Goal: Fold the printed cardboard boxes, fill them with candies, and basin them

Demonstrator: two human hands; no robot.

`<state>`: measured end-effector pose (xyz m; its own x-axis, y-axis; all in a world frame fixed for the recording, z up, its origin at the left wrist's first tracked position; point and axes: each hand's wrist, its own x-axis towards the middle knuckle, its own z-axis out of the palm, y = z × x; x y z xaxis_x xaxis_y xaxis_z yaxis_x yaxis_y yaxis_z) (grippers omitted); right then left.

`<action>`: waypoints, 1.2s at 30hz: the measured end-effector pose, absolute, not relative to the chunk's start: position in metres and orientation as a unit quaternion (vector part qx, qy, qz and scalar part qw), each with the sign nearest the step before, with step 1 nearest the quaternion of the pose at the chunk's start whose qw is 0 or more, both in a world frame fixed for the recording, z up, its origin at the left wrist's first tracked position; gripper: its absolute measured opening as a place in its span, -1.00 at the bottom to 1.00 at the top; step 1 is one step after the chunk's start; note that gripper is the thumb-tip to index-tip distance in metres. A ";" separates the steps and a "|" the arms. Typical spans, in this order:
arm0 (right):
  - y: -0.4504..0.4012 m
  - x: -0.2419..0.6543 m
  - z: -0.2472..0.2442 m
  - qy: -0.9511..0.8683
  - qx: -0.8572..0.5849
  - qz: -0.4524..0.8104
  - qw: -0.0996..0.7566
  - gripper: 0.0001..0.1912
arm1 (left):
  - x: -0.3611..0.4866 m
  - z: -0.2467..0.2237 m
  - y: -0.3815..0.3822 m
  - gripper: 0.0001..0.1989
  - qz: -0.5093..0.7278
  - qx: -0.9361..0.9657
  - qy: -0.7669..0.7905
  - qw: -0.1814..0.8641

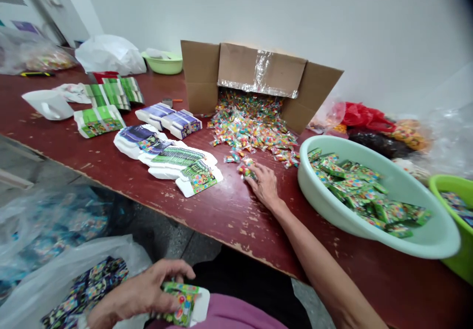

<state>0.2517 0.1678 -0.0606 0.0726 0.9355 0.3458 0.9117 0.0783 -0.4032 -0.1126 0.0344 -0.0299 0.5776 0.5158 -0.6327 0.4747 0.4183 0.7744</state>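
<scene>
My left hand holds a small green printed box over my lap, its white end flap open to the right. On the red table my right hand has its fingertips on a few wrapped candies. Just beyond them, a heap of colourful wrapped candies spills from a cardboard box lying on its side. Flat green cartons are fanned out left of my right hand. A pale green basin on the right contains many filled green boxes.
Purple carton bundles and green carton bundles lie at the left beside a white container. Plastic bags and a small basin stand farther back. A bright green tub is far right. Bags of packets sit below the table edge.
</scene>
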 end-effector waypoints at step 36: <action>0.032 0.194 0.027 -0.616 -0.495 0.459 0.406 -0.88 | -0.020 0.009 0.029 -0.66 0.234 0.469 0.353 0.775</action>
<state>0.1937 0.0320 0.0275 -0.1807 0.9825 0.0463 0.2367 0.0891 -0.9675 -0.0195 0.0293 0.0090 0.6404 0.6946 -0.3278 -0.0317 0.4504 0.8923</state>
